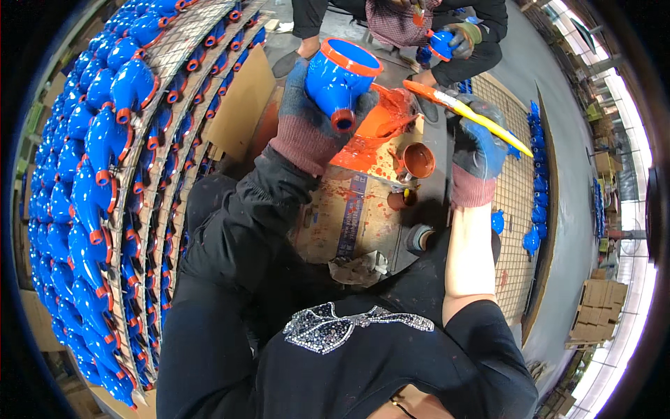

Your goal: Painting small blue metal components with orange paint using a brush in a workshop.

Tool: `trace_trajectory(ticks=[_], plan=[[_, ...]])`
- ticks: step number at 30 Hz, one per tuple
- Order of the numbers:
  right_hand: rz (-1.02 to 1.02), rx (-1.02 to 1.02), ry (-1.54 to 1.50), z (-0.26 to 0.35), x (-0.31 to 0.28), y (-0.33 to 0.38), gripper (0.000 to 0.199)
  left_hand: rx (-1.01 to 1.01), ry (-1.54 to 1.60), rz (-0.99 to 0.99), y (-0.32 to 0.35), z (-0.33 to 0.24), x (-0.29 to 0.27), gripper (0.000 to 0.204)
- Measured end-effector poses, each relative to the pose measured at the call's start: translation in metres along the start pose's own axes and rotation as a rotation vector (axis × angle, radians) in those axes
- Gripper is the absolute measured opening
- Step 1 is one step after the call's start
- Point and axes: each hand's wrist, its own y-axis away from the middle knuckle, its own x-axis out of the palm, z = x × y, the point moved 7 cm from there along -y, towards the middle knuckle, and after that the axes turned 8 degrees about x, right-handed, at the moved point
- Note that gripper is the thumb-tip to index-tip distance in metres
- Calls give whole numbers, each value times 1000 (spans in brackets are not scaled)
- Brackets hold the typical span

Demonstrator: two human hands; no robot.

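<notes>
My left hand [301, 129], in a dark glove with a maroon cuff, is closed around a glossy blue funnel-shaped fitting [328, 87]. The fitting's wide mouth has an orange-red rim, and its narrow outlet, ringed in the same colour, points toward me. My gloved right hand [480, 140] grips a paintbrush [488, 124] with a yellow handle; its orange-coated end points left, apart from the fitting. Between and below my hands stands a mug [419, 161] of orange-red paint on a paint-splattered cardboard surface [328, 223]. A smaller paint-stained cup [399, 201] sits nearer me.
On my left rise stacked mesh racks [185, 42] loaded with blue, red-rimmed fittings [129, 84]. A mesh panel [513, 258] to the right carries more blue pieces [539, 199]. Across from me, a person's gloved hand [466, 38] holds another blue fitting [441, 46]. A can [420, 238] stands near my leg.
</notes>
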Motion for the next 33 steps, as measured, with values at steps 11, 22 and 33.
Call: trace_trajectory(ticks=[11, 22, 33], plan=[[378, -568, 518, 59, 84, 48, 25, 102, -103, -101, -7, -20, -23, 64], [372, -645, 648, 83, 68, 44, 23, 271, -309, 95, 5, -90, 36, 51], [344, -584, 653, 82, 38, 29, 28, 781, -2552, -650, -5, -292, 105, 84]])
